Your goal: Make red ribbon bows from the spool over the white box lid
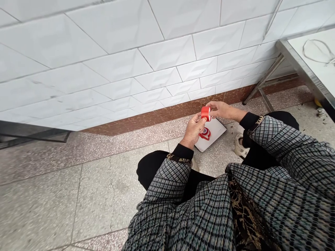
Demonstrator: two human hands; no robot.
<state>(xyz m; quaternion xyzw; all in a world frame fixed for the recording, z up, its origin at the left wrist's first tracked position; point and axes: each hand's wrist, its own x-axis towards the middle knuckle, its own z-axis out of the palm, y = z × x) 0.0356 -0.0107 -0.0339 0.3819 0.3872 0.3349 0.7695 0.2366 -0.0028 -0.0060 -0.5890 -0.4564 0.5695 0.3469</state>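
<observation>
Left hand (193, 129) and right hand (221, 110) pinch the red roll (205, 113). It looks light and slippery, best gripped by its edges

Red cylindrical roll (205, 112), white inside; flat white rectangular panel (216, 130) has dark edges, curled red strip (206, 138) on it. Woven jacket (167, 184) is black/grey-teal check, black fabric cuffs (183, 151). White ceramic tiles (167, 50), grey joints; terrazzo floor (102, 198) speckled grey-pink.

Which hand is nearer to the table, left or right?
Right. The right hand is at the red roll's side toward the table; the left hand holds the opposite side, farther away.
</observation>
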